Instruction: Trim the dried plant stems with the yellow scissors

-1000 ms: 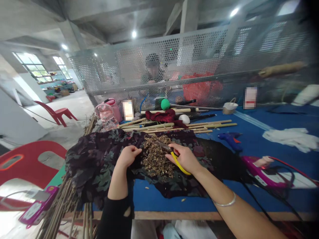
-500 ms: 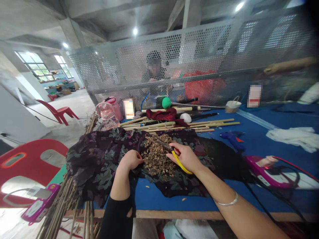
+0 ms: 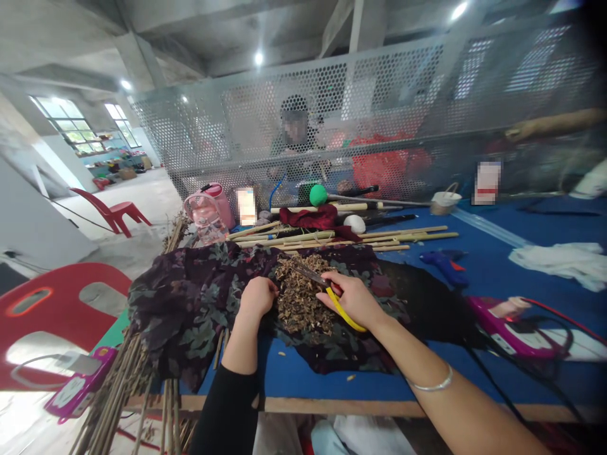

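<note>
Dark floral cloth (image 3: 184, 316) lies beneath dark-bladed, yellow-handled scissors (image 3: 334, 301).

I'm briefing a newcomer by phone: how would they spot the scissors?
On the blue table, find the dark floral cloth bearing a heap of brown scraps. Over that heap, the right hand holds the scissors; their bright yellow handle sets them apart from the scraps.

Left of the perforated metal screen (image 3: 389, 95), we see pale floor (image 3: 159, 183), two red chairs (image 3: 124, 210) and bright windows (image 3: 67, 126); above it, we have a lit lamp (image 3: 258, 59) and grey ceiling (image 3: 184, 25).
</note>
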Demonstrator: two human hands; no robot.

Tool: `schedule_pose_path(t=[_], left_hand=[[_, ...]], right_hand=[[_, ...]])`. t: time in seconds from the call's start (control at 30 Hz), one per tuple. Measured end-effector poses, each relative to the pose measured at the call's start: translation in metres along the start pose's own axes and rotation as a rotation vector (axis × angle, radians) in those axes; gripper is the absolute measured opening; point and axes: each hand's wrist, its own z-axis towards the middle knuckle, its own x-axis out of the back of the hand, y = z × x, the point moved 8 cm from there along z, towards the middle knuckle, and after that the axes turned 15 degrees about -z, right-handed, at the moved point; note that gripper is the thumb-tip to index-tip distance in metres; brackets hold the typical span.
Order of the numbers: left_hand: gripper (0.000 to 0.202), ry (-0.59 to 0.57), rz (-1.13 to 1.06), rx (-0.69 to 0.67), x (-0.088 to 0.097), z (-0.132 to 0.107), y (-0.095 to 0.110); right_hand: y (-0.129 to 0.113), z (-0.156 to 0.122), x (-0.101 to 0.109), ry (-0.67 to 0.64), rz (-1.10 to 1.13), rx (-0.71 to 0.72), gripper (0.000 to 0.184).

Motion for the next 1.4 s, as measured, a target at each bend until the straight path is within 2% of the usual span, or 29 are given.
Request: schedule_pose_path(t=[0.17, 0.27, 0.33, 0.4, 0.5, 0.73, 0.9, 1.07, 1.17, 1.4], left_hand=[[0.011, 0.144, -0.235, -0.054, 0.011, 0.001, 0.009], [0.017, 0.174, -0.603, -0.012, 0.007, 0.002, 0.013], [0.022, 0.102, -0.956, 0.061, -0.006, 0.001, 0.019], [0.028, -0.030, -1.253, 0.109, -0.021, -0.004, 0.033], [0.036, -0.177, -1.418, 0.144, -0.036, -0.014, 0.052], [0.038, -0.192, -1.414, 0.132, -0.050, -0.021, 0.061], [0.033, -0.215, -1.388, 0.122, -0.053, -0.022, 0.062], [0.030, -0.083, -1.285, 0.002, -0.043, -0.023, 0.067], [0.026, -0.013, -1.211, -0.080, -0.038, -0.025, 0.071], [0.023, 0.041, -1.067, -0.175, -0.028, -0.030, 0.075]], right_hand=[[0.000, 0.000, 0.001, -0.006, 0.030, -0.023, 0.029], [0.001, 0.001, 0.002, 0.004, 0.023, -0.050, 0.029], [0.001, 0.000, 0.003, 0.021, 0.001, -0.066, 0.031], [0.002, 0.000, 0.004, 0.031, -0.026, -0.086, 0.037], [0.000, -0.001, 0.004, 0.018, -0.037, -0.096, 0.049], [-0.010, 0.000, 0.002, -0.035, -0.029, -0.061, 0.057], [-0.015, 0.000, 0.004, 0.026, -0.017, -0.021, 0.058], [-0.018, 0.000, 0.005, 0.062, -0.031, 0.032, 0.064], [-0.015, -0.001, 0.007, 0.072, -0.029, 0.014, 0.065], [-0.009, -0.002, 0.005, 0.072, 0.055, -0.024, 0.068]])
